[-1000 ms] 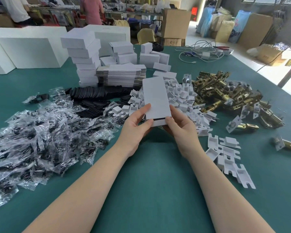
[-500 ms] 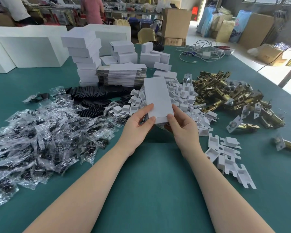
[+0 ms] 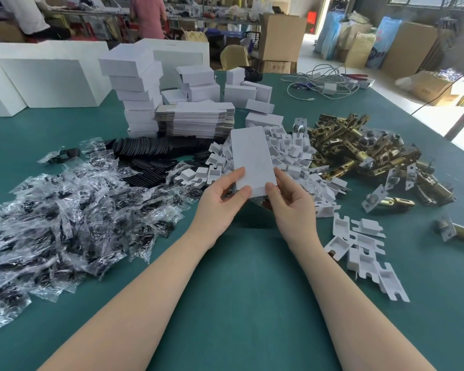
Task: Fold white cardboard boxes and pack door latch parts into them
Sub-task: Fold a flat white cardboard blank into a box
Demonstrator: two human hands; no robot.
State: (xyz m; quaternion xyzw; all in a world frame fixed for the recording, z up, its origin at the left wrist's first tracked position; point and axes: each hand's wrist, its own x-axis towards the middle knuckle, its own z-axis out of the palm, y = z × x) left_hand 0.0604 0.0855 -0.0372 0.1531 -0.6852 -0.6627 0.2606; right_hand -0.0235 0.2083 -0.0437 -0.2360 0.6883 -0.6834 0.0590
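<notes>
Both hands pinch the near end of a white cardboard box (image 3: 252, 159), the left hand (image 3: 223, 202) with thumb on top at its 7 o'clock corner, the right hand (image 3: 289, 203) with thumb on top at its 5 o'clock corner; each grip is clamped on the card, fingers curled beneath it and out of sight. Whether the box is flat or partly opened is hard to make out, since only its top face and a narrow near flap show. It is held above the teal table (image 3: 239, 290), slanting away toward 12 o'clock, and it hides part of the heap of white plastic pieces (image 3: 292, 153) behind it. Both forearms reach in from 6 o'clock, palms turned toward each other. At 9 o'clock lies a wide spread of clear bags with dark parts (image 3: 65, 210), what they hold blurred by the wrapping. Black flat pieces (image 3: 150, 151) lie beyond them. At 2 o'clock sits a pile of brass door latches (image 3: 364, 153). At 11 o'clock stand a stack of flat box blanks (image 3: 196, 119) and a tower of folded boxes (image 3: 137, 95). More white pieces (image 3: 364, 253) lie at 4 o'clock.
</notes>
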